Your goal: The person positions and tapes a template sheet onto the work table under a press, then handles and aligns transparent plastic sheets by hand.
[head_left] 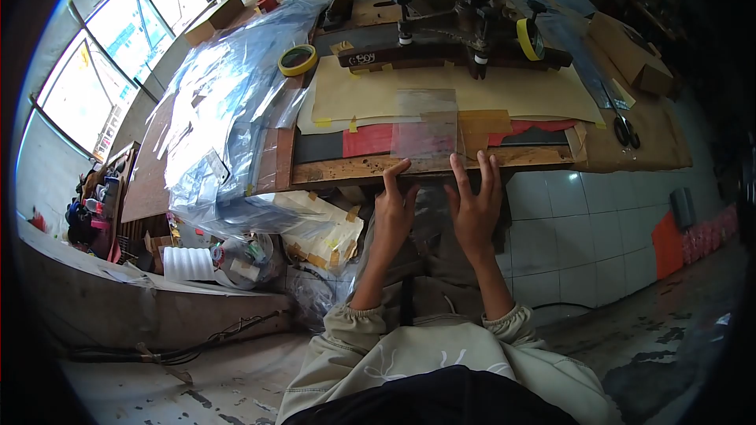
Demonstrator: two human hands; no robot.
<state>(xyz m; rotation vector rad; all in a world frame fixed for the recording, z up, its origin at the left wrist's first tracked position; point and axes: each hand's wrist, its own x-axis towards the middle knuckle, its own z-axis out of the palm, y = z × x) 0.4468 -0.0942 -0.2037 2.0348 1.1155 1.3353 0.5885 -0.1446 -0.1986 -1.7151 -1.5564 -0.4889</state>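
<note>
My left hand is at the front wooden edge of the workbench, index finger stretched out and thumb apart. Its fingertip rests by the lower left corner of a clear plastic sheet. To the right, my right hand has its fingers extended and spread, their tips at the same edge near the sheet's lower right corner. Under the sheet lie red material and an amber translucent piece. Behind them is a large cream sheet with bits of yellow tape.
A dark metal press bar spans the bench behind the cream sheet. Yellow tape rolls sit left and right. Black-handled scissors lie on brown paper at right. Crumpled clear plastic film covers the left side.
</note>
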